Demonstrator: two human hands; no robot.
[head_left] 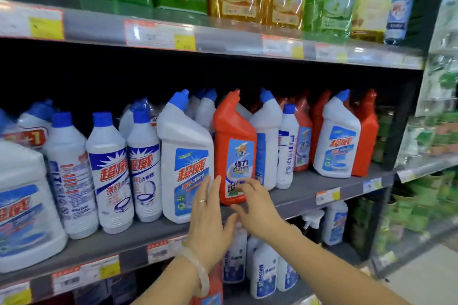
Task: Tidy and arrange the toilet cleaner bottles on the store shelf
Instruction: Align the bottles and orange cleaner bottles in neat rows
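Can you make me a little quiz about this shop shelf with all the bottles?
1. True or false: the left hand wears a ring.
2. The right hand touches a bottle of which colour? A green, B orange, C black.
3. Fill in: the white bottles have ____ caps.

Key: 1 true. 2 B, the orange bottle. 3 blue.

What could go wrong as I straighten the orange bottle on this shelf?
The orange bottle stands near the shelf front, and your right hand touches it low down, so a push might topple it. It sits tight against the white bottle by your left hand; shifting it could knock that over.
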